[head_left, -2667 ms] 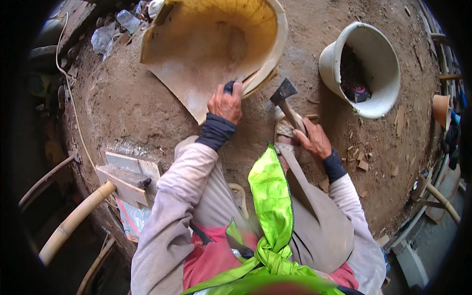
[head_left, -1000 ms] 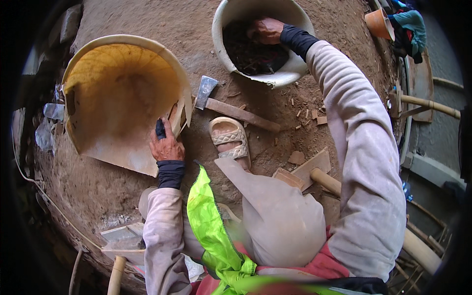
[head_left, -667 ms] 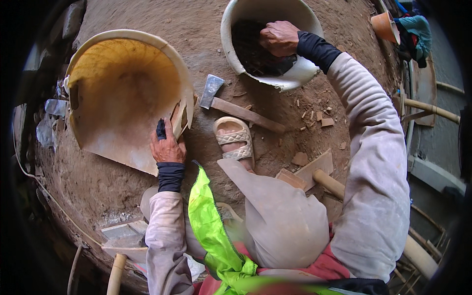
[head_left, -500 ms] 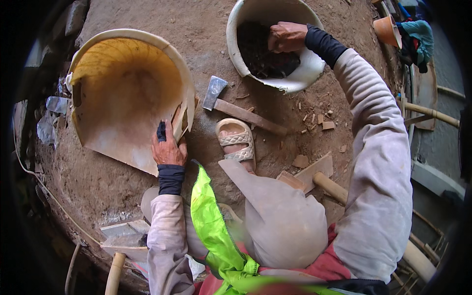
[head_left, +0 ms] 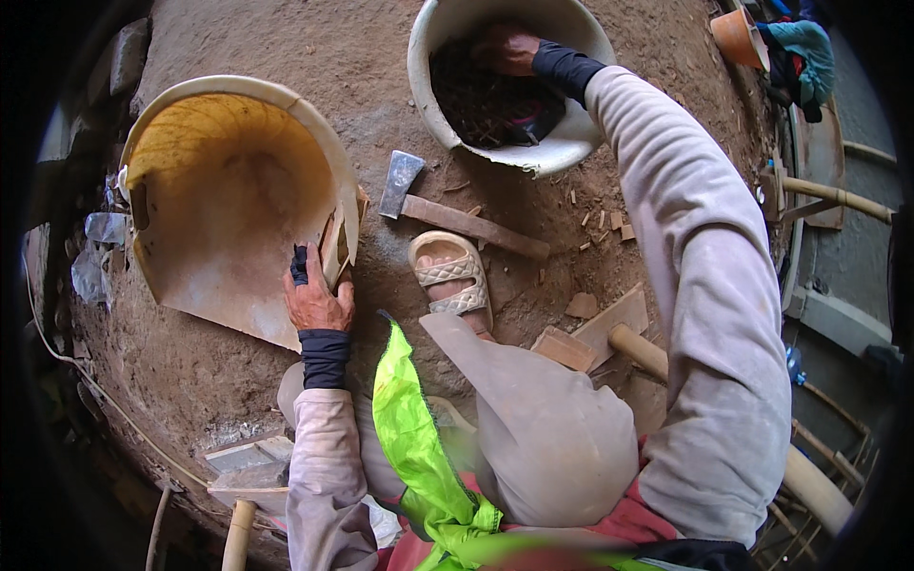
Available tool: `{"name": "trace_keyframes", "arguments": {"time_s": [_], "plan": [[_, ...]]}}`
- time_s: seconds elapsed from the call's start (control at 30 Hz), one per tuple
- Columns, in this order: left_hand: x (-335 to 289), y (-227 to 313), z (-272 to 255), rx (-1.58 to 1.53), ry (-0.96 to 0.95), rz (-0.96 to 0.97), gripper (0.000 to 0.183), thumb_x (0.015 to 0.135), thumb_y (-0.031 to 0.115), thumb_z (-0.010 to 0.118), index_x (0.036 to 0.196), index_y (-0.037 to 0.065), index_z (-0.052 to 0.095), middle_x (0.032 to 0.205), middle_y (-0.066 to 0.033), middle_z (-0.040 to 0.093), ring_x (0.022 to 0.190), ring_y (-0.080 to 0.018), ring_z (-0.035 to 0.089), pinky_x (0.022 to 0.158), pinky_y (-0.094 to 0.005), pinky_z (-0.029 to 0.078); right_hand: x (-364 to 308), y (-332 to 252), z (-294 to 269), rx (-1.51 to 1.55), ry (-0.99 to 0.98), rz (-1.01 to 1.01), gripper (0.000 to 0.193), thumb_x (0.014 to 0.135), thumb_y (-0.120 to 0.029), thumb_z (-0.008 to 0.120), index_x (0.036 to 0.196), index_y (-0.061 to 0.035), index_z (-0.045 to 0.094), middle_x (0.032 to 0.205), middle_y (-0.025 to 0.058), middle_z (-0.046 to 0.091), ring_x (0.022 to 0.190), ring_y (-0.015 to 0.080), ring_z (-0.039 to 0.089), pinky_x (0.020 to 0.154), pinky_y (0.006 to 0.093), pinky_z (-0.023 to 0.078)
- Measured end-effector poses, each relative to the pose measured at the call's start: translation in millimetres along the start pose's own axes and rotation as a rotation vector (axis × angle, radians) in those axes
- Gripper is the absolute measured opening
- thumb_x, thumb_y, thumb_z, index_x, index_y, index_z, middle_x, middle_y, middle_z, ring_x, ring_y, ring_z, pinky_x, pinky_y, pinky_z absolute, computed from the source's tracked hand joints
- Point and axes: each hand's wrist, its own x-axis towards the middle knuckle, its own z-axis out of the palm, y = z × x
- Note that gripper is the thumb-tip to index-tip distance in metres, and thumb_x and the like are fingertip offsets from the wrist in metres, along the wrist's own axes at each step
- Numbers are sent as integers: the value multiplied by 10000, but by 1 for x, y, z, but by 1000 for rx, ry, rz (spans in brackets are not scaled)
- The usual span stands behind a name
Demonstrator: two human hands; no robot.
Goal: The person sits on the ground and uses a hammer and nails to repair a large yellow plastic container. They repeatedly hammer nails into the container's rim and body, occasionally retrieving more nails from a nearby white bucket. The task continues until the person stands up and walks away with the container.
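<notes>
My right hand (head_left: 506,49) reaches down into a white bucket (head_left: 581,119) with a ragged, broken rim. Its fingers are hidden among dark, thin scraps (head_left: 476,100) too small to name. Beside them in the bucket lies a dark object with a reddish patch (head_left: 535,124). My left hand (head_left: 319,297) rests on the lower right edge of a cut-open yellowish bucket (head_left: 243,205) lying on its side. The left fingers are stretched out, one wrapped in black, with the thumb beside a thin wooden piece (head_left: 333,246) at that edge.
A hammer with a wooden handle (head_left: 476,226) lies between the buckets, by my sandalled foot (head_left: 447,276). Wood offcuts (head_left: 590,333) and small chips (head_left: 614,224) lie to the right. At far right are bamboo poles (head_left: 828,193), an orange bucket (head_left: 739,40) and a person in teal (head_left: 809,62).
My right hand has gone lower into the white bucket, its fingers now hidden. The dark object with red now shows there. My left hand stays at the cut bucket's edge; the view has shifted slightly.
</notes>
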Motion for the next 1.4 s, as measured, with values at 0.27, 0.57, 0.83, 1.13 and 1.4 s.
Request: {"name": "trace_keyframes", "arguments": {"time_s": [0.27,0.57,0.83,1.13,1.4], "plan": [[0,-1,-1,-55,1,21,765,741,175,769,1457,66,523,1462,-201,563,1261,-432,525,1082,-500,449,8,-2,8,-33,-54,94,240,958,-221,599,1070,-52,726,994,210,707,922,394,685,848,488,562],[-7,-15,-1,-102,21,54,733,746,154,756,1435,42,533,1452,-230,558,1252,-452,530,1101,-495,430,-36,-37,-129,561,-394,423,263,886,-234,644,778,-3,708,695,116,698,623,232,710,624,362,580],[-1,-7,-4,-99,-23,35,709,750,156,740,1419,28,545,1409,-235,590,1262,-456,527,1106,-500,424,-64,-27,-141,459,-531,141,121,827,-166,682,795,-59,728,691,62,707,643,223,705,611,365,550],[-3,-14,0,-80,-14,53,709,756,162,737,1425,33,544,1403,-232,596,1267,-458,528,1110,-505,416,-17,-11,-68,48,-73,87,196,849,-199,684,987,-87,767,1022,175,712,876,372,701,794,465,569],[-5,-14,2,-102,12,52,706,760,172,740,1426,37,551,1397,-227,599,1249,-452,532,1105,-501,421,34,-18,-4,41,-212,320,300,896,-324,683,1067,-94,770,1099,192,733,997,383,708,872,482,568]]}}
